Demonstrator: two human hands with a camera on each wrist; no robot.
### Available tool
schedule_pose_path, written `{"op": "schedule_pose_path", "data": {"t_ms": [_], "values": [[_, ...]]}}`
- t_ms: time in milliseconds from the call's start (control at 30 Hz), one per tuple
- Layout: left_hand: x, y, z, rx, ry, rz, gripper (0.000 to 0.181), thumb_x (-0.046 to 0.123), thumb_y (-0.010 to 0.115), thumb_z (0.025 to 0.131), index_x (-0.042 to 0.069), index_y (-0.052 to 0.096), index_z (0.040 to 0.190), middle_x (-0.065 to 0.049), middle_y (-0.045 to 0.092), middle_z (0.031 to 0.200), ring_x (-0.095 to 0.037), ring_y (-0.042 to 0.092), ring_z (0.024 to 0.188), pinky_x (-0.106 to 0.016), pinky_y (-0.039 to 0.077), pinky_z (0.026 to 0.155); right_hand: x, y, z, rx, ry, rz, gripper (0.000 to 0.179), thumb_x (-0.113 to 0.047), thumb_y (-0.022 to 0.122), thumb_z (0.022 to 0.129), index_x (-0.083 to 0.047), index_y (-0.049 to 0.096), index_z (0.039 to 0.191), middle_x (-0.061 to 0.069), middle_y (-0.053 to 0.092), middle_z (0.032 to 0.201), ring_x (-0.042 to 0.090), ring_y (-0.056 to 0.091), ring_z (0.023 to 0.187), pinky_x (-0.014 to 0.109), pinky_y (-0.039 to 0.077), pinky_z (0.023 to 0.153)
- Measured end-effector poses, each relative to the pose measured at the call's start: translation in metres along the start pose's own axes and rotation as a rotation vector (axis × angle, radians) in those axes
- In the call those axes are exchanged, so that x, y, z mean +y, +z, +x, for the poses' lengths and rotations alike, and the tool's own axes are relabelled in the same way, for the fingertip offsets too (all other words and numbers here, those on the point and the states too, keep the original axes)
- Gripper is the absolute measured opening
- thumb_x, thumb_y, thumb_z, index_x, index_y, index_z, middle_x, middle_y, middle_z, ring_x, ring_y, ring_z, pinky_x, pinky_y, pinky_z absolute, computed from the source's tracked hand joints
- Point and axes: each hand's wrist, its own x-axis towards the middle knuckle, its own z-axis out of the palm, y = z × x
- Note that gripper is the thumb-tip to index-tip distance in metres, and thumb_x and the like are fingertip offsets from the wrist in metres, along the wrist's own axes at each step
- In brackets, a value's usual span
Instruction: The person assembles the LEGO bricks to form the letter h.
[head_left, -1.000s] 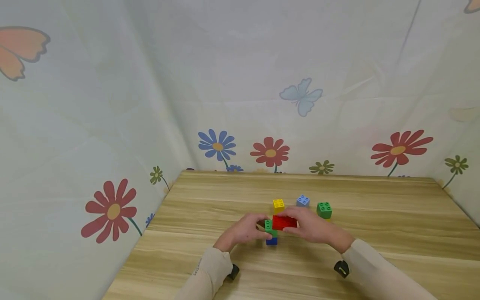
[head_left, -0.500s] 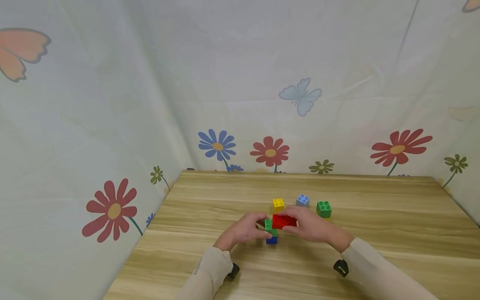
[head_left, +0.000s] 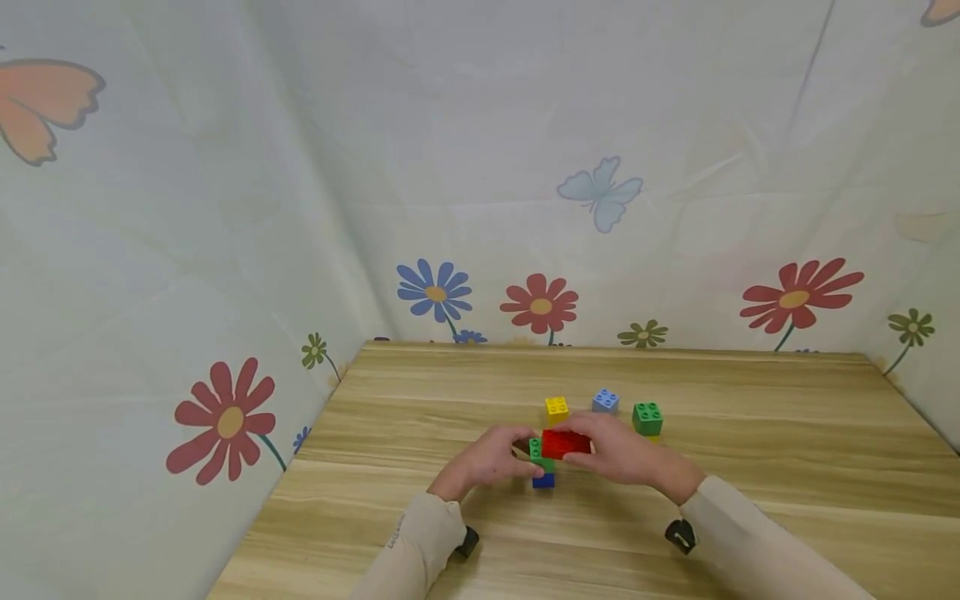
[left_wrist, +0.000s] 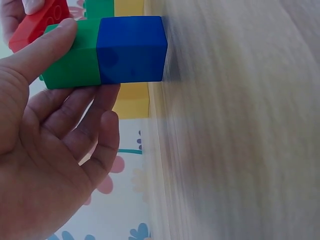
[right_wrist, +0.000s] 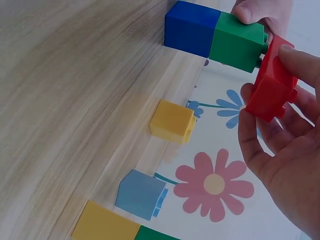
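My left hand (head_left: 491,457) pinches a green toy brick (left_wrist: 75,55) between thumb and fingers. Under it is a dark blue brick (left_wrist: 132,49), joined to the green one as an upright stack close over the tabletop. In my right hand (head_left: 618,450) I grip a red brick (right_wrist: 272,82), thumb on one side and fingers on the other. The red brick is tilted, its edge right at the studs on top of the green brick in the right wrist view. Part of the red brick is covered by my right fingers.
Behind the hands on the wooden table (head_left: 375,517) stand a yellow brick (head_left: 557,408), a light blue brick (head_left: 606,401) and a green brick (head_left: 648,418) on a yellow one (right_wrist: 105,224). A flower-patterned cloth (head_left: 480,208) hangs along the table's back and left.
The red brick and my right hand have shifted very slightly left, toward the green brick. My left hand holds the stack in the same place.
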Motion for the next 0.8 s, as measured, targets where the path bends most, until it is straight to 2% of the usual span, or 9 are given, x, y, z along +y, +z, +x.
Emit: {"op": "schedule_pose_path", "data": {"t_ms": [267, 800], "values": [[0.0017, -0.0005, -0.0012, 0.009, 0.003, -0.001, 0.028, 0.027, 0.078, 0.079, 0.02, 0.066, 0.103, 0.012, 0.065, 0.094, -0.006, 0.059, 0.09, -0.028, 0.046, 0.082, -0.0052, -0.0009, 0.0023, -0.018, 0.005, -0.012, 0.04, -0.026, 0.071, 0.086, -0.014, 0.06, 0.122, -0.004, 0.059, 0.118, 0.014, 0.054, 0.102, 0.03, 0.05, 0.084], [-0.0004, -0.0015, -0.0007, -0.023, 0.015, -0.072, 0.028, 0.022, 0.078, 0.079, 0.018, 0.069, 0.106, 0.011, 0.067, 0.096, -0.005, 0.062, 0.092, -0.029, 0.048, 0.086, -0.006, 0.0028, 0.0088, -0.03, -0.003, -0.05, 0.04, -0.023, 0.069, 0.088, -0.013, 0.059, 0.124, -0.001, 0.058, 0.121, 0.017, 0.054, 0.106, 0.032, 0.05, 0.085]]}}
